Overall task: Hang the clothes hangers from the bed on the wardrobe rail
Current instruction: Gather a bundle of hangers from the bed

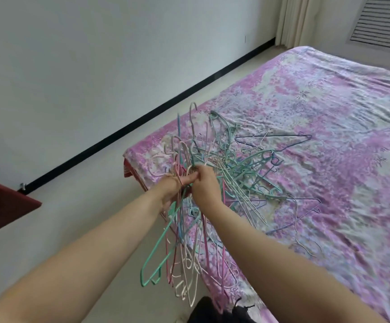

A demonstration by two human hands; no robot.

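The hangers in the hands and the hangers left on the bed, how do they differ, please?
The held bunch hangs upright past the bed's edge, hooks gathered at the left hand and right hand; the bed pile lies flat and splayed on the bedspread. Both are thin, pastel and tangled.

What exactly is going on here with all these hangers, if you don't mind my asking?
A person is gathering clothes hangers off the bed. The left hand grips a bunch of hangers that dangles past the bed's edge, and the right hand meets it at the hooks. A tangled pile of hangers lies on the floral sheet. No wardrobe rail is in view.
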